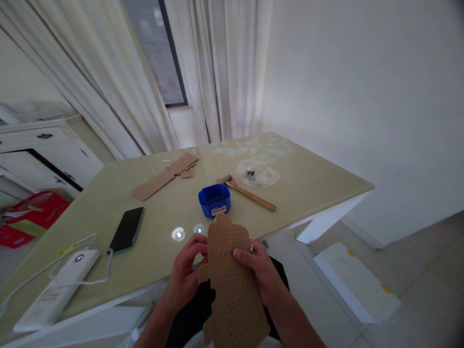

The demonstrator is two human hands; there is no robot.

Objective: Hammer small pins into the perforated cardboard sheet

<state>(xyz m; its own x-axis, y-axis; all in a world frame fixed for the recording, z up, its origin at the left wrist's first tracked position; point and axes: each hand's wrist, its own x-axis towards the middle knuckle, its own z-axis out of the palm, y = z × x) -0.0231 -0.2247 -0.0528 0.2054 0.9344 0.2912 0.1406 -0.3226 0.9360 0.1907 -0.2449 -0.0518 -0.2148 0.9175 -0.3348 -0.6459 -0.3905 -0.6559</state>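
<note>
A long piece of cardboard (235, 280), punched with rows of small holes, stands tilted in front of me at the table's near edge. My right hand (259, 266) grips its right side, thumb pressed on the front face and fingers behind. At the left edge is my left hand (190, 268), its fingers curled with the tips hidden behind the cardboard; what they pinch, if anything, does not show. Just beyond the cardboard's top sits a blue plastic box (205, 209) with small dark pieces inside. A hammer (253, 196) with a wooden handle lies right of the box.
Cardboard strips (159, 181) lie at the back left of the table (308, 174). A clear plastic bag (266, 175) with small dark bits rests behind the hammer. On the left are a phone (127, 229) and a white power strip (60, 290) with a cable. A white box (357, 280) stands on the floor.
</note>
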